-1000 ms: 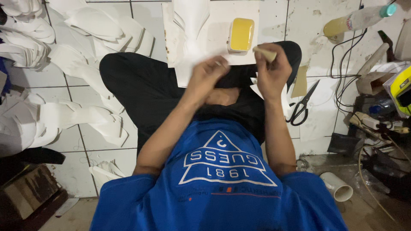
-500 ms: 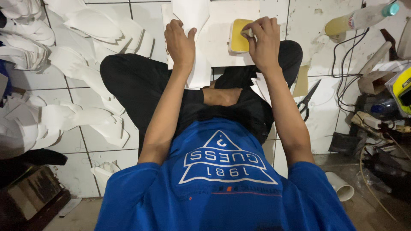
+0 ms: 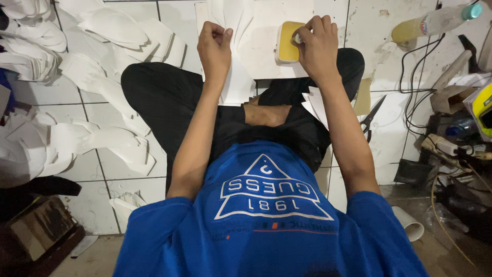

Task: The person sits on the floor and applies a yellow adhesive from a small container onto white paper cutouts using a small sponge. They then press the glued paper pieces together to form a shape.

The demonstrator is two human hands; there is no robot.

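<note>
Both hands have gone forward from the lap since a second ago, and they now sit out over the white board (image 3: 266,46) on the floor. Right hand (image 3: 318,43) is at the yellow tub (image 3: 287,42), fingers (image 3: 307,32) bunched tight on a small pale piece held right at the tub's right edge; what that piece is, too small to tell. Left hand (image 3: 215,48) is well left of the tub, fingers (image 3: 220,36) curled shut, knuckles down on a white strip (image 3: 230,77) that runs off the board's near edge toward the crossed legs. More white cut sheets (image 3: 318,105) lie just below the tub, on the person's right knee. Scissors (image 3: 371,115) lie right of the tub and nearer the body, on the tiles. A bottle (image 3: 435,23) with a green cap lies far right of the tub. Heaps of white shaped cutouts (image 3: 118,31) spread out far left of the tub.
</note>
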